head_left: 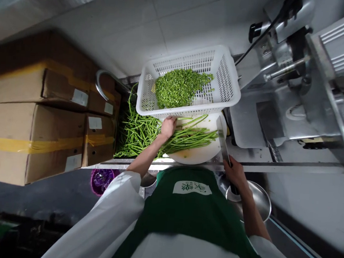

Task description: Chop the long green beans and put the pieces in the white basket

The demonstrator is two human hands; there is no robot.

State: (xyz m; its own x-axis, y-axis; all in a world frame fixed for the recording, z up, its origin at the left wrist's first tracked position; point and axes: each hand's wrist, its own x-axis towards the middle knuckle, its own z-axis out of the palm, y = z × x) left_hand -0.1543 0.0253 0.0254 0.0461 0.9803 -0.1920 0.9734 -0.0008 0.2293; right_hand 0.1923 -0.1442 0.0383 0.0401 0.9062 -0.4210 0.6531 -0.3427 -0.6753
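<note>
Green beans [193, 138] against curled left hand [168, 126], extending rightward, hold unclear, right hand [235, 173] clasping knife [223, 141]

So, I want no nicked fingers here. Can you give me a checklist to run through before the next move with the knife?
1. Right hand around the black handle of the long steel knife: ok.
2. Left hand away from the blade: ok, it is at the left part of the long thin green beans; the blade is by their right ends.
3. Bean ends lined up: not ok, they are uneven and a few strays lie toward the white rectangular plastic basket.
4. Room in the basket: ok, the chopped green pieces leave bare floor at its right.
5. Round white board steady: cannot tell.
</note>
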